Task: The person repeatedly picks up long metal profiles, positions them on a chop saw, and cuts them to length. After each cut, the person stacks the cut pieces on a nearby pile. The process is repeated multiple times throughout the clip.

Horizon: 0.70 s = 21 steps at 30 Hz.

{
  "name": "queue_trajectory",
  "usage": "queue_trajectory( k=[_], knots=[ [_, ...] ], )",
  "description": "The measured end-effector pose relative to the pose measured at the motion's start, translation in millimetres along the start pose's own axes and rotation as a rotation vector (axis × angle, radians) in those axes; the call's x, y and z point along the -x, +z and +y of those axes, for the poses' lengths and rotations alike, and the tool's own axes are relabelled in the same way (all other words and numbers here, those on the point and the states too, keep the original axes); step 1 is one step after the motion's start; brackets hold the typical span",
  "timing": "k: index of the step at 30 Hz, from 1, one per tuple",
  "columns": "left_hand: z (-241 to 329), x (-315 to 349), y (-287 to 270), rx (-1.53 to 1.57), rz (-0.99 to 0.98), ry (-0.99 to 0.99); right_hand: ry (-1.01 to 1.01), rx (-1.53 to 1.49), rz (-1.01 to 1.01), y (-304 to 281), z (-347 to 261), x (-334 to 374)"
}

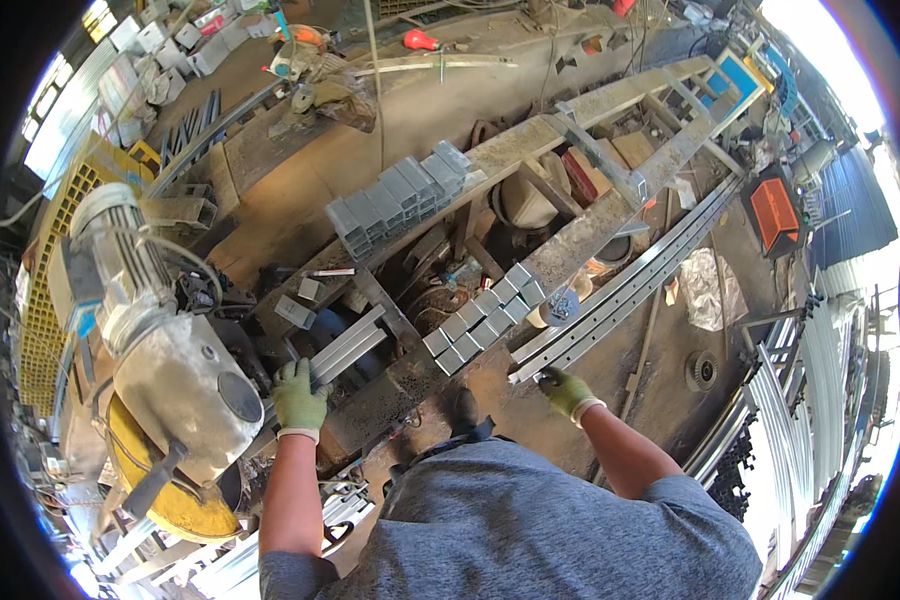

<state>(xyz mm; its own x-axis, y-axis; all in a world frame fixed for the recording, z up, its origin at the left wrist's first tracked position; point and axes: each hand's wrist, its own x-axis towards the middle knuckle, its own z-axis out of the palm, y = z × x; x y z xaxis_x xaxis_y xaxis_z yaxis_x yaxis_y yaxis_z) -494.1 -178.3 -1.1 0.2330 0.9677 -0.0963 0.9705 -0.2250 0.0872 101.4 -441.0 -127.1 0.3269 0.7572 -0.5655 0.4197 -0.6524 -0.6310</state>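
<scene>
Our gloved left hand grips square tubes beside the chop saw; right hand grasps long steel profiles in a cluttered workshop.

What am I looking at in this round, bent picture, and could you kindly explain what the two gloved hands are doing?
It is one view from a fisheye camera on a person's head, looking down, so straight edges bend. The left hand, in a green glove, grips grey metal tubes beside a cut-off saw with a yellow guard. The right hand holds the end of long metal channels. On the steel workbench lie two rows of short cut tube pieces.
</scene>
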Motion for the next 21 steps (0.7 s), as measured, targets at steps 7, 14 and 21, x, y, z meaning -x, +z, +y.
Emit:
queue_trajectory(
  k=[7, 14, 21],
  knots=[
    [83, -48, -23, -0.039, -0.059, 0.101, -0.041, -0.325, 0.507, -65, 31, -46],
    [265, -160, -34, -0.034, -0.220, 0.226, -0.429, 0.034, 0.767, -160, -66, -118],
    [291, -197, -10, 0.177, -0.140, 0.418, -0.539, 0.259, 0.714, -172, -96, -151]
  ],
)
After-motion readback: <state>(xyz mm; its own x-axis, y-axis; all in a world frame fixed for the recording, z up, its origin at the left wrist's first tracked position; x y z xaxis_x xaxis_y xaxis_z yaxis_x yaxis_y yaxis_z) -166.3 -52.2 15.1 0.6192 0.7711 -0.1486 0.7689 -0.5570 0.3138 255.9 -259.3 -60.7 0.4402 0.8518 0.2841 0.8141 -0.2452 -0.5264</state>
